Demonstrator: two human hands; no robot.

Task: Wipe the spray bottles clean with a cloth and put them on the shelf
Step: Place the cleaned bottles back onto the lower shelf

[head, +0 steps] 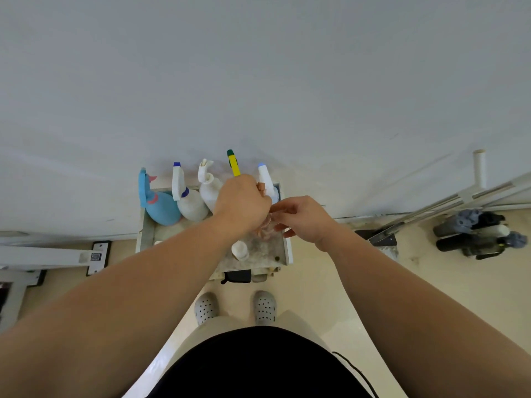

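Several spray bottles stand in a row at the back of a small marble-topped shelf [284, 248] against the wall: a blue one [159, 206], a white one with a blue collar [189, 203], a plain white one [209, 188] and a white one with a light-blue tip [267, 179]. My left hand [244, 203] grips a bottle with a yellow and green trigger head [234, 163]; its body is hidden under the hand. My right hand [301, 218] pinches a pinkish cloth [264, 229] just below the left hand.
A small white jar [240, 249] stands near the shelf's front. Mop handles [448, 205] lean at the right, with dark bottles [474, 235] on the floor. White metal frame feet [94, 257] lie at the left. My feet in grey clogs [234, 307] stand before the shelf.
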